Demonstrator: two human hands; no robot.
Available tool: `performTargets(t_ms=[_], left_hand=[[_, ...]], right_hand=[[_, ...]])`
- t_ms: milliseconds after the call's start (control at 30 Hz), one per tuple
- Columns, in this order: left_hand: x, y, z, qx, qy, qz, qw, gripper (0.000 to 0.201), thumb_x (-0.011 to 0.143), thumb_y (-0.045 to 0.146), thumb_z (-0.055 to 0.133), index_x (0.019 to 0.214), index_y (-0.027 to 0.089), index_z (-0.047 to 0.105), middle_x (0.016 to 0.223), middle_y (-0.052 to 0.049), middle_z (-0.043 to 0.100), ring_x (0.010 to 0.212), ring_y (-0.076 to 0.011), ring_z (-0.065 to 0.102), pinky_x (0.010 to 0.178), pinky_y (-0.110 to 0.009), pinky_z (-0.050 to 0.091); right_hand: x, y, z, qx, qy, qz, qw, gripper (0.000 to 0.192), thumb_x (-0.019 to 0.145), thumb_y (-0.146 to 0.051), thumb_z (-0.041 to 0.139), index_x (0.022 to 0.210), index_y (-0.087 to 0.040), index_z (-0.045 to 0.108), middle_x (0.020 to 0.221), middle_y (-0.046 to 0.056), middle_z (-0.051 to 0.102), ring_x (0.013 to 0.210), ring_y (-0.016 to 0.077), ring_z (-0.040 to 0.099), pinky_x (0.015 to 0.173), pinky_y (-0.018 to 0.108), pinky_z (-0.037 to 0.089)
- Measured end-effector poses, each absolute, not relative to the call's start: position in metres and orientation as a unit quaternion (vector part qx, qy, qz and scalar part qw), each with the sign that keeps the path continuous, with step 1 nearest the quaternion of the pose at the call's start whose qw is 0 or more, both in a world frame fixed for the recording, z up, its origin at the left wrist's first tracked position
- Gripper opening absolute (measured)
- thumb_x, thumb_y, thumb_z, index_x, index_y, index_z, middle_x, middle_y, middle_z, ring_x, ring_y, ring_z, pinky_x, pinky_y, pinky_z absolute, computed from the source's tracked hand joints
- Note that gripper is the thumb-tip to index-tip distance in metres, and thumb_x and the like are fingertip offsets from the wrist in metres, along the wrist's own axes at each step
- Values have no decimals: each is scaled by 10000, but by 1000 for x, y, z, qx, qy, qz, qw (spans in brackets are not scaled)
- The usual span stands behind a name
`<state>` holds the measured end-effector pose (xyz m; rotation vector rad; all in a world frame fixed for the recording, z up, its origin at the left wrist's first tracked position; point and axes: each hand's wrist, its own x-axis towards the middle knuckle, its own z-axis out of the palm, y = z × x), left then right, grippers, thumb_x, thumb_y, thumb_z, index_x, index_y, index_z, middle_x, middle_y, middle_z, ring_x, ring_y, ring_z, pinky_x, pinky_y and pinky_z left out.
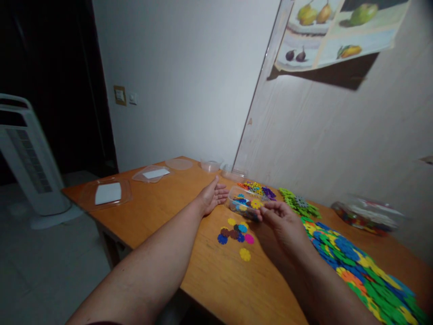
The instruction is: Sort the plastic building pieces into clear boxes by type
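I have my left hand lying flat on the wooden tabletop, palm turned up and inward, fingers straight and held together, its fingertips just beside the left end of a small clear tub that stands in the middle of the tabletop. The tub holds a few flower-shaped plastic discs in blue, yellow and red. My right hand sits at the tub's near right corner, fingers curled, with the fingertips pinched against the rim; I cannot tell whether a disc is held between them. Just near of the tub, between my two forearms, a small cluster of loose discs lies on the tabletop: blue, brown, yellow, pink, touching one another, with one yellow disc a little apart toward me. Behind the tub lies a mixed pile of discs, and to the right of that a heap of green ones. Along the right edge, running from near the right hand toward me, spreads a wide band of discs in blue, green, yellow and orange. Farther right a clear bag of discs rests against the wall. On the far left of the tabletop lie two clear lids with white labels, and further back some empty clear tubs. A white tower fan stands on the floor at far left
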<state>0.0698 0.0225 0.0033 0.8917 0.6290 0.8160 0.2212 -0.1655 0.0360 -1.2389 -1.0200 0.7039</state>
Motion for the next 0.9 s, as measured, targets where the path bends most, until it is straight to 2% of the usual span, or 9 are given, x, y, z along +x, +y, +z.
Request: performTargets(t_ms=[100, 200, 333, 467, 600, 700, 800, 867, 900], left_hand=[[70, 23, 3, 412, 292, 376, 777, 666, 827, 709, 430, 1082, 119, 604, 1125, -178, 628, 902, -204, 622, 718, -275, 518], [70, 23, 2, 414, 293, 377, 775, 665, 826, 709, 432, 1087, 121, 600, 1113, -173, 631, 894, -200, 620, 707, -271, 516], [70, 25, 0, 417, 286, 376, 777, 669, 829, 710, 424, 1096, 121, 592, 1080, -167, 638, 870, -191, 618, 695, -266, 510], [71, 25, 0, 416, 289, 377, 776, 643, 835, 700, 425, 1082, 132, 598, 1057, -156, 645, 847, -187, 620, 687, -269, 512], [72, 26, -1, 418, 287, 378, 775, 619, 843, 689, 426, 1064, 139, 606, 1062, -151, 647, 839, -182, 624, 665, -260, 512], [72, 27, -2, 419, 286, 375, 776, 628, 842, 692, 419, 1060, 134, 605, 1079, -165, 642, 851, -190, 624, 664, -264, 508], [72, 26, -1, 421, 284, 376, 775, 639, 837, 698, 422, 1063, 129, 603, 1089, -174, 639, 885, -202, 623, 679, -272, 505], [72, 25, -1, 422, 284, 378, 774, 632, 838, 693, 426, 1066, 131, 605, 1097, -171, 640, 903, -205, 623, 691, -273, 505], [72, 25, 0, 421, 285, 377, 774, 627, 841, 689, 425, 1067, 133, 606, 1099, -169, 641, 908, -206, 623, 694, -274, 505]], right_hand=[[225, -166, 34, -583, -453, 281, 612, 257, 685, -370, 720, 790, -212, 547, 607, -13, 583, 541, 138, 533, 506, 251, 405], [230, -162, 16, -653, -545, 230, 473, 167, 723, -334, 661, 721, -203, 557, 575, -22, 551, 529, 129, 480, 498, 243, 353], [238, -160, -1, -694, -628, 161, 313, 125, 740, -304, 634, 712, -194, 581, 640, -9, 594, 590, 128, 486, 518, 231, 311], [242, -162, -6, -716, -628, 175, 251, 119, 711, -282, 663, 754, -192, 598, 652, -18, 603, 572, 111, 467, 500, 218, 268], [238, -161, -4, -699, -615, 219, 293, 142, 680, -267, 681, 679, -189, 563, 596, -31, 562, 556, 108, 447, 492, 217, 282], [231, -159, 13, -660, -565, 263, 419, 210, 680, -332, 710, 667, -197, 549, 563, -32, 533, 529, 116, 455, 478, 227, 324], [223, -161, 34, -590, -457, 278, 605, 304, 673, -381, 750, 854, -210, 576, 644, -20, 588, 568, 140, 542, 519, 250, 420], [222, -163, 39, -566, -417, 255, 664, 379, 681, -377, 755, 967, -219, 563, 719, -10, 620, 624, 153, 589, 563, 263, 462], [222, -163, 36, -571, -419, 251, 660, 378, 695, -374, 744, 987, -219, 560, 731, -9, 623, 631, 154, 594, 569, 265, 467]])
